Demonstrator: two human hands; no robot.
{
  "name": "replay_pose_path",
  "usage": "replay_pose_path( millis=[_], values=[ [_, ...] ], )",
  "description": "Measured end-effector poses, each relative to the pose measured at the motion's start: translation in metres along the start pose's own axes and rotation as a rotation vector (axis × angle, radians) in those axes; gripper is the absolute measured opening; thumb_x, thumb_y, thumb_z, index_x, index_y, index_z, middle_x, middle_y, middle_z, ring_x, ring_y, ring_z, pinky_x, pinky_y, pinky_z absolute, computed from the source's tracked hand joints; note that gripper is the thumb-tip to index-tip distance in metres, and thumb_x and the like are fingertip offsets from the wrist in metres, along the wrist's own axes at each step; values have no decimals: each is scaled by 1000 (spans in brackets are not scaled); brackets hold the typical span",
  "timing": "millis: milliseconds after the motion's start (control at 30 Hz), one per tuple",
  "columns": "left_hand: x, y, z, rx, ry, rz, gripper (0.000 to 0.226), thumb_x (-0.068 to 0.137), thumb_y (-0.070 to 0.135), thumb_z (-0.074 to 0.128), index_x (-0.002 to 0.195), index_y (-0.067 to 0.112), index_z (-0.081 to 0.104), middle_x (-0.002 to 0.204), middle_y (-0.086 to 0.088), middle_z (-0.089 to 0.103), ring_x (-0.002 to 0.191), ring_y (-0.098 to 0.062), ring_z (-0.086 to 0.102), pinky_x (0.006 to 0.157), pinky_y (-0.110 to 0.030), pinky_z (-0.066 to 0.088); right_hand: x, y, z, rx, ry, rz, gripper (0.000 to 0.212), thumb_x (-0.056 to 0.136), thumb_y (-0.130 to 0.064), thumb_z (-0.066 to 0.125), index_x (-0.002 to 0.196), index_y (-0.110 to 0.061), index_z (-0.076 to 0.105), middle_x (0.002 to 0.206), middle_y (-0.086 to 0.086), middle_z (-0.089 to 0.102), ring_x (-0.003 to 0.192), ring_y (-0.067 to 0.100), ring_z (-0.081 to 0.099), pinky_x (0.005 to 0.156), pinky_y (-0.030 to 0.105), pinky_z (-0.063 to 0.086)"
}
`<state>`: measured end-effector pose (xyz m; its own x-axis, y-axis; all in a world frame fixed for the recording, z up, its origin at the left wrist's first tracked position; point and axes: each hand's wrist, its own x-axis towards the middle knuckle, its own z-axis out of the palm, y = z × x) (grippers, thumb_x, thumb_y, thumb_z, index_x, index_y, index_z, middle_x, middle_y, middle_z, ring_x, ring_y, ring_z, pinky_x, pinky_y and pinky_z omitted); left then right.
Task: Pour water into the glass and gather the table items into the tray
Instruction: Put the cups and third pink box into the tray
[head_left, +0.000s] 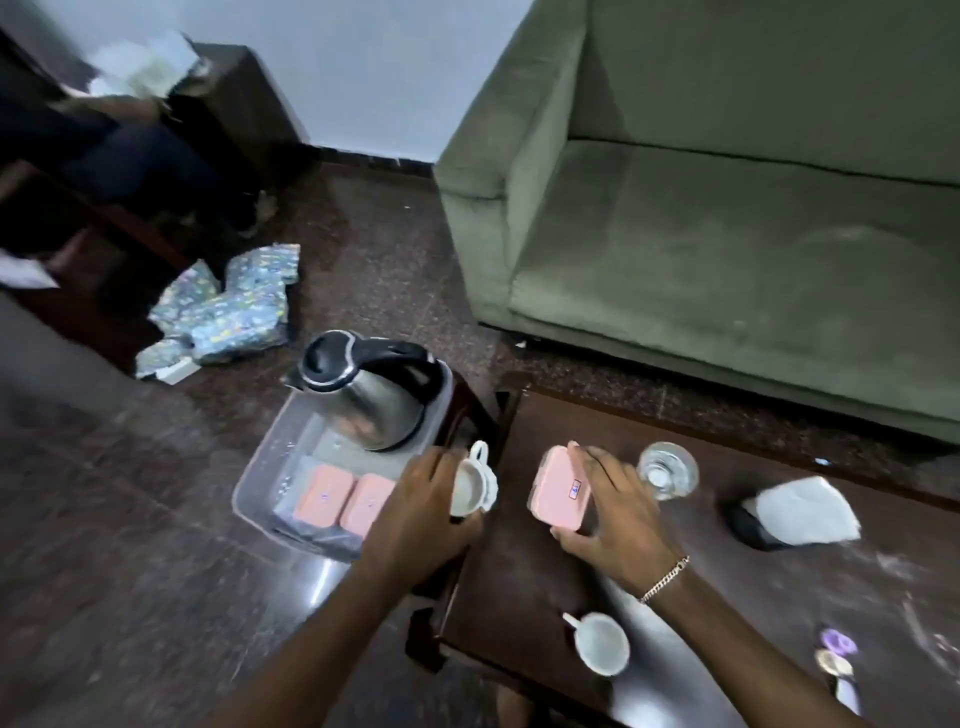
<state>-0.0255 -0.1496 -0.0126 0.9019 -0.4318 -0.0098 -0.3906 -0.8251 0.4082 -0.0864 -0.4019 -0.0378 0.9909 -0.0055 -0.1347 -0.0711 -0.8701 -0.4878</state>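
Note:
A clear plastic tray (260, 470) sits on a small stool left of the dark table (675, 597). In the tray stand a steel kettle (363, 395) with a black lid and two pink boxes (345, 499). My left hand (421, 512) grips a white cup (474, 486) at the tray's right edge. My right hand (608, 512) holds a third pink box (558, 488) on the table. Just right of that hand stands the glass (667, 470). A second white cup (601, 643) rests near the table's front.
A white cloth over a dark object (800, 512) lies on the table's right side, with small purple and metallic items (836, 654) at the front right. A green sofa (727, 208) fills the back right. Patterned wrapping (228, 312) lies on the floor; a seated person's legs (130, 161) are at far left.

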Motion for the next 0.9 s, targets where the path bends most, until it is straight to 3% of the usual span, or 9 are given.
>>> replay_pose_path(
  millis=[100, 200, 367, 533, 733, 900],
  values=[
    [-11, -54, -45, 50, 50, -133, 54, 71, 46, 76, 113, 16, 59, 105, -6, 61, 95, -32, 61, 76, -41, 51, 28, -63, 9, 21, 15, -123, 100, 58, -59, 65, 148, -23, 40, 145, -3, 47, 115, 24, 53, 84, 38, 43],
    [-18, -104, -76, 57, 64, -300, 58, 68, 49, 78, 111, 15, 63, 104, -7, 62, 92, -35, 64, 76, -42, 52, 51, -117, 26, 34, -2, -222, 100, 59, -58, 67, 148, -25, 38, 146, -5, 45, 119, 21, 48, 85, 34, 35],
    [-15, -167, -100, 103, 34, -500, 61, 71, 39, 88, 119, 10, 63, 114, -14, 64, 100, -39, 64, 81, -41, 47, 73, -180, 67, 28, -63, -301, 100, 62, -67, 58, 148, -22, 34, 144, -3, 45, 123, 22, 48, 93, 43, 39],
    [5, -214, -104, 128, -47, -509, 67, 72, 44, 87, 125, 11, 61, 118, -13, 64, 104, -37, 64, 83, -42, 51, 88, -230, 109, 51, -104, -284, 91, 65, -74, 50, 139, -23, 37, 132, -2, 52, 114, 23, 54, 90, 45, 38],
    [41, -241, -102, 72, -117, -447, 51, 67, 44, 90, 102, 15, 67, 100, -10, 70, 89, -31, 65, 67, -34, 44, 101, -270, 157, 206, -186, -295, 83, 62, -58, 71, 128, -21, 39, 124, 5, 57, 108, 31, 60, 86, 46, 40],
    [63, -254, -98, 45, -135, -457, 63, 65, 45, 90, 113, 13, 67, 106, -12, 74, 95, -33, 68, 73, -37, 52, 111, -289, 186, 119, -106, -297, 67, 62, -57, 70, 112, -22, 42, 108, -1, 61, 100, 28, 59, 80, 46, 39]
  ],
)
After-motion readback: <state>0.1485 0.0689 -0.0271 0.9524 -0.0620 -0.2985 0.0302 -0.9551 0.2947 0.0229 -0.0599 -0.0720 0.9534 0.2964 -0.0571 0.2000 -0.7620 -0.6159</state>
